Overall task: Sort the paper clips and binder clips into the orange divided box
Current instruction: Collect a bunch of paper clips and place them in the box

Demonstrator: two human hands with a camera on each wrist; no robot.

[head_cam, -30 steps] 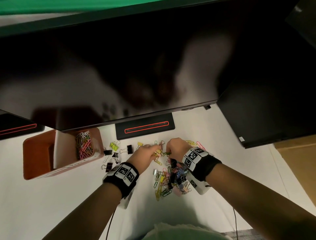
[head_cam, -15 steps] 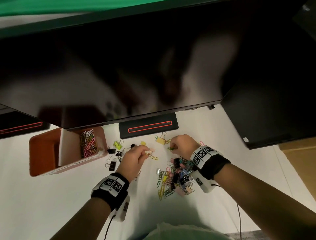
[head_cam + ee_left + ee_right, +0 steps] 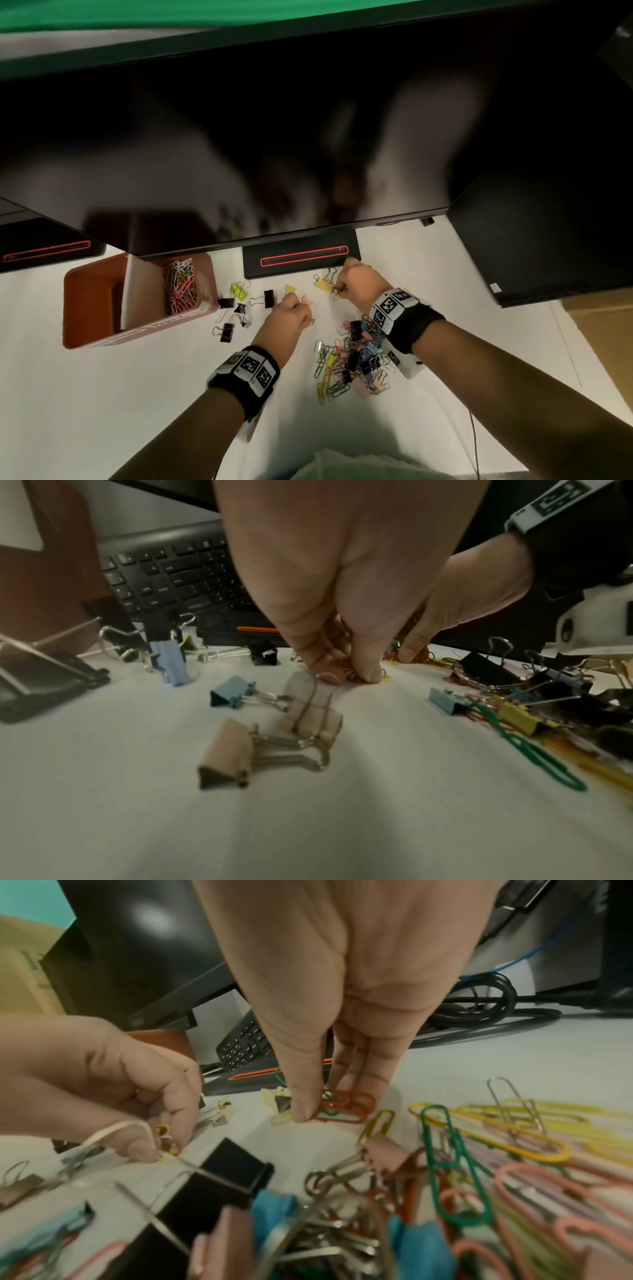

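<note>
The orange divided box [image 3: 92, 301] stands at the left, with coloured paper clips [image 3: 181, 287] in its right compartment. My left hand [image 3: 303, 317] pinches a few small gold and yellow paper clips [image 3: 354, 673] against the table. My right hand [image 3: 342, 286] is farther back, by the monitor base. Its thumb and fingers pinch orange and green paper clips [image 3: 346, 1106] beside a yellow binder clip [image 3: 323, 285]. A mixed pile of clips [image 3: 352, 359] lies under my right wrist.
Black, yellow and blue binder clips [image 3: 239, 308] lie scattered between the box and my left hand. Two beige binder clips [image 3: 267, 745] lie under my left wrist. A big monitor [image 3: 274, 137] overhangs the box. Its base [image 3: 298, 260] and a keyboard [image 3: 171, 574] stand behind.
The hands met over the clips a second ago and have drawn apart. My left hand came away leftward with a few clips. My right hand shifted toward the monitor base.
</note>
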